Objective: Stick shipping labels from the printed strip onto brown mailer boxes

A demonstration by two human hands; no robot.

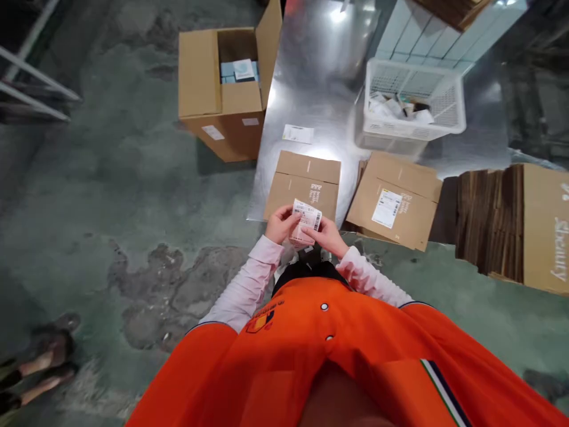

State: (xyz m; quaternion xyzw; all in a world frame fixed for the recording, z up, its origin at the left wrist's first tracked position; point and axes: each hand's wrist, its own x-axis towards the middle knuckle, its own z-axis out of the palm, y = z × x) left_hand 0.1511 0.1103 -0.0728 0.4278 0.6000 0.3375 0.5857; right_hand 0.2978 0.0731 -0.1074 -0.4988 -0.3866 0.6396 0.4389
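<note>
Between my two hands is a shipping label (307, 217) with printed text and a barcode, apparently the top of a folded strip or stack. My left hand (281, 224) pinches its left edge with the thumb on top. On the right edge, my right hand (328, 236) grips it the same way. Just beyond the label, a flattened cardboard box (306, 172) with white print lies at the table's near edge. To its right, another flat box (400, 196) bears a white shipping label (387, 208).
An open carton (222, 127) with light-blue boxes inside stands left of the metal table (311, 71). A white slip (297, 133) lies on the table. Farther right are a white plastic basket (413, 127) holding papers and a stack of folded cartons (493, 219). Someone's feet (48, 367) show lower left.
</note>
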